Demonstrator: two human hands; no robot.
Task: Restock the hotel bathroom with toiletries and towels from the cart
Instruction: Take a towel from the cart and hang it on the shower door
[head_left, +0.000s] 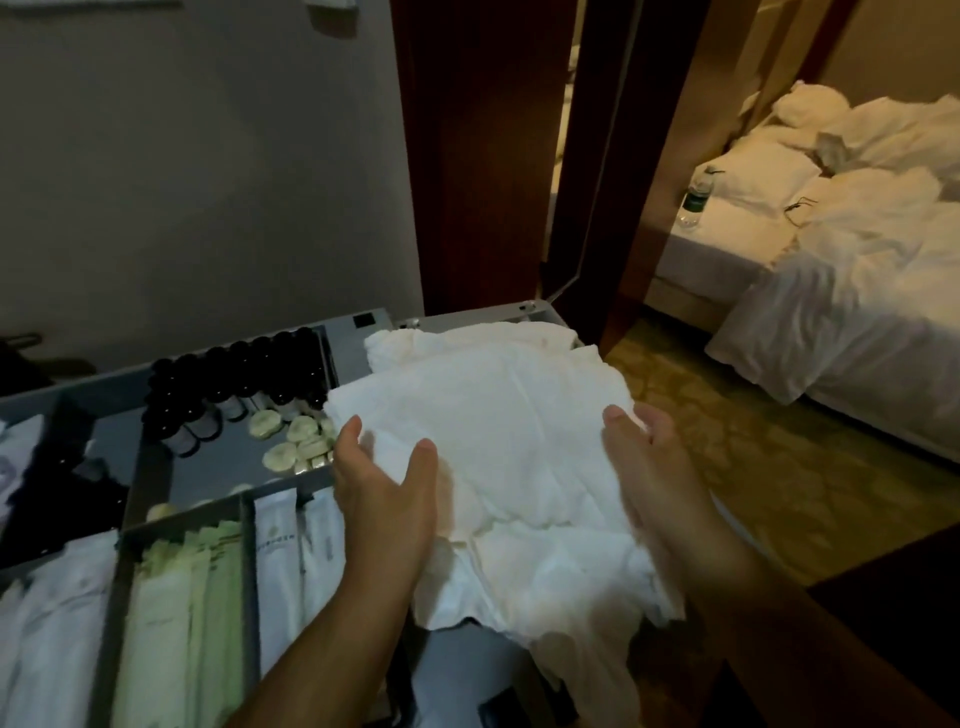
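- On the right end of the grey compartmented housekeeping cart (353, 353) lies the stack of crumpled white cotton towels (493, 415), its near edge spilling over the cart's front edge.
- These towels look soft, light and limp. Pinched at one corner they would likely sag and unfold, so palms slid under opposite edges should lift the top one flat.
- Left hand (384, 467) is spread wide, fingers straight, at the top towel's left edge.
- Right hand (649, 447) is likewise wide, thumb on the right edge. Whether its fingers reach underneath I cannot tell.
- Pale green and white sachets (208, 597) fill the front-left compartments.
- Small dark-capped bottles (234, 374) stand toward the back edge.
- Round pale soaps (291, 441) lie just beside them.
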